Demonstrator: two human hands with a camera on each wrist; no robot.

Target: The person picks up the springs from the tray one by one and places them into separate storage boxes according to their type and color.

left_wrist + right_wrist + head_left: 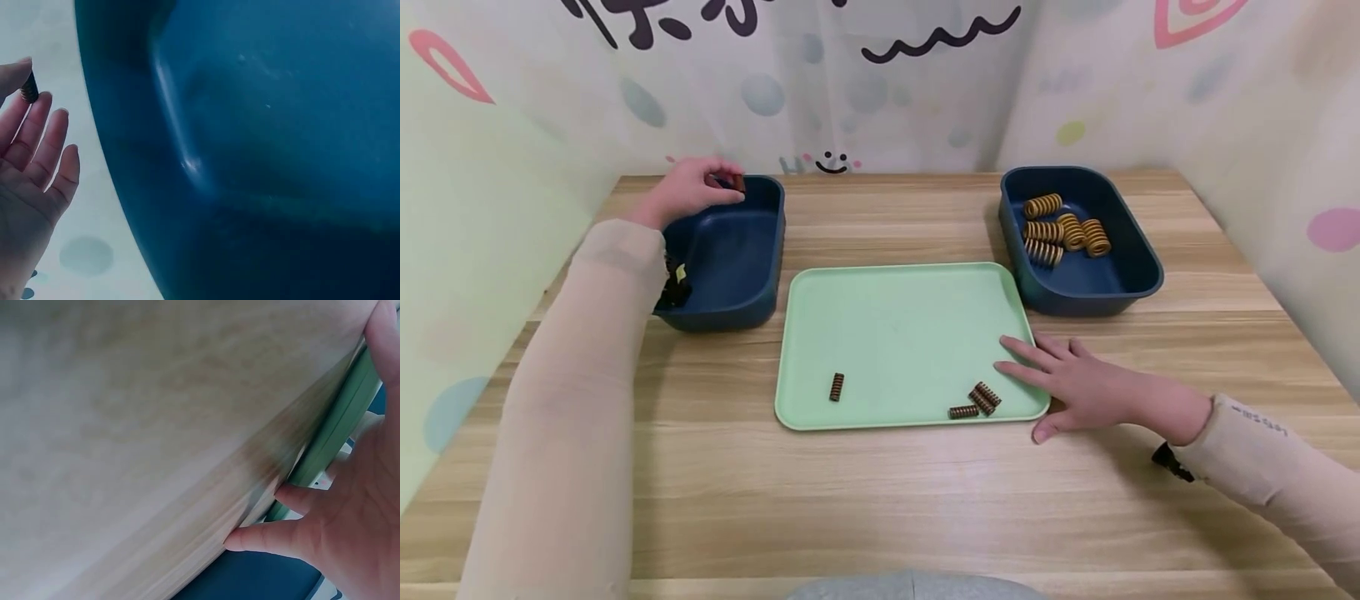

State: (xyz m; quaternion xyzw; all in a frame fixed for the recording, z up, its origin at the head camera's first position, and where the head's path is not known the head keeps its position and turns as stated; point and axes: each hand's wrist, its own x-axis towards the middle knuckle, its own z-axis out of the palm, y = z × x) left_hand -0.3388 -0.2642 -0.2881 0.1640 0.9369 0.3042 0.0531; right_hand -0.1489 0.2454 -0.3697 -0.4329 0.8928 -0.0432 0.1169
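Between thumb and fingertips my left hand (691, 190) pinches a small dark coil spring (29, 89). It is above the far rim of the left blue bin (730, 237), whose visible floor shows no springs. My right hand (1078, 385) lies with fingers spread at the right edge of the green tray (902, 325). Two of its fingertips reach over the rim, and the thumb is on the table side. On the tray, one small copper-brown spring (837, 387) lies at the left, and a few more springs (964, 412) cluster near the front right.
A second blue bin (1120, 262) stands behind the tray at the right, holding several larger golden springs (1043, 232). Everything stands on a wood-grain table (880, 500). A printed cloth (880, 100) hangs along the back and sides.
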